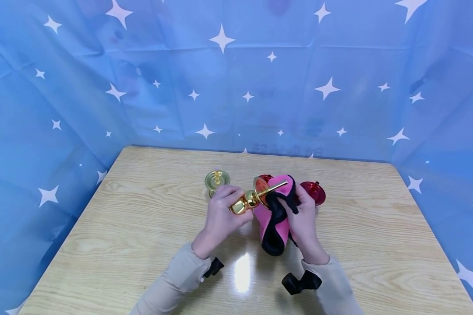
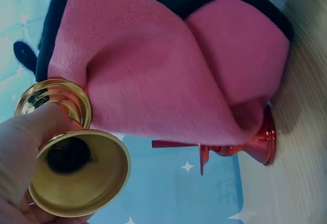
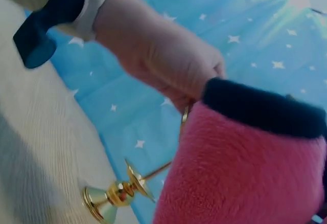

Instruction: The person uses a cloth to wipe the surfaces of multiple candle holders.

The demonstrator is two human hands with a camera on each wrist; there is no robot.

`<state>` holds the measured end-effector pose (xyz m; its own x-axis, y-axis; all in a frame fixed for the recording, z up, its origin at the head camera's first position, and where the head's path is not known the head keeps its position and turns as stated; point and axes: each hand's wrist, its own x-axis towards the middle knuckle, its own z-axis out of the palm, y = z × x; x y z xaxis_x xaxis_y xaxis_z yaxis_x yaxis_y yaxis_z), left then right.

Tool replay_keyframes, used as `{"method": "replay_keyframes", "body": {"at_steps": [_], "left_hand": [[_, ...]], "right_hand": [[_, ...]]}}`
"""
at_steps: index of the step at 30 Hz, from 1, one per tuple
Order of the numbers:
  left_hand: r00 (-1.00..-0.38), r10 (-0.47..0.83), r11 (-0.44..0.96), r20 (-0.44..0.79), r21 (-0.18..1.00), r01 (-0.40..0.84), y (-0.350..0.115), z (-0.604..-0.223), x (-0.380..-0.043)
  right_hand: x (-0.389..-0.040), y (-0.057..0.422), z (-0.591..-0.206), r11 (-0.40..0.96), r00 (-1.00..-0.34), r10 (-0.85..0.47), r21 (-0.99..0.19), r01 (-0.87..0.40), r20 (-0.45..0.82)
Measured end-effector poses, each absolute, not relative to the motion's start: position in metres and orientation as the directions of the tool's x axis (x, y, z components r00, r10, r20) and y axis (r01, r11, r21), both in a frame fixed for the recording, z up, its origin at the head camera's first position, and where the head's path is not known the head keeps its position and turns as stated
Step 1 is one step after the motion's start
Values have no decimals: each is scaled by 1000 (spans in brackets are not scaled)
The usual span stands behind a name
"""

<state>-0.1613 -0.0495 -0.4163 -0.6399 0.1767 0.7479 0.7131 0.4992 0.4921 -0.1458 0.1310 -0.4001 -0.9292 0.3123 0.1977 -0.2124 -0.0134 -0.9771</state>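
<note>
My left hand (image 1: 222,214) grips a shiny gold candle holder (image 1: 251,199) near its base, tilted so its thin stem points up to the right. In the left wrist view the hollow underside of the holder's base (image 2: 84,180) faces the camera. My right hand (image 1: 305,218) holds a pink cloth (image 1: 282,228) with black trim, bunched and hanging down beside the holder. The stem overlaps the cloth in the head view; whether they touch I cannot tell. The cloth hides most of my right fingers, and it fills much of both wrist views.
Behind my left hand stands a greenish-gold candle holder (image 1: 222,180) on the wooden table (image 1: 142,218). A red candle holder (image 1: 314,193) stands behind my right hand, and another red piece (image 1: 266,177) is partly covered by the cloth. A blue star-patterned curtain (image 1: 236,109) surrounds the table.
</note>
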Motion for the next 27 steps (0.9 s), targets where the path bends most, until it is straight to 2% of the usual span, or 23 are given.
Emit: {"method": "replay_keyframes", "body": {"at_steps": [7,13,22,27], "left_hand": [[-650,197,476,734,508,718,-46,-413,-160],[-635,172,466,753,506,726,-48,-412,-162],[-641,167,473,749,510,719,-54,-415,-166],[-650,166,476,742,517,712,-56,-416,-168]], "right_hand": [[-147,132,-404,126,-847,298,-898,-422,440],[-144,132,-403,329,-793,148,-786,-524,590],[-144,134,-407,370,-642,7,-599,-710,766],[-136,132,-405,310,-599,55,-583,-751,799]]}}
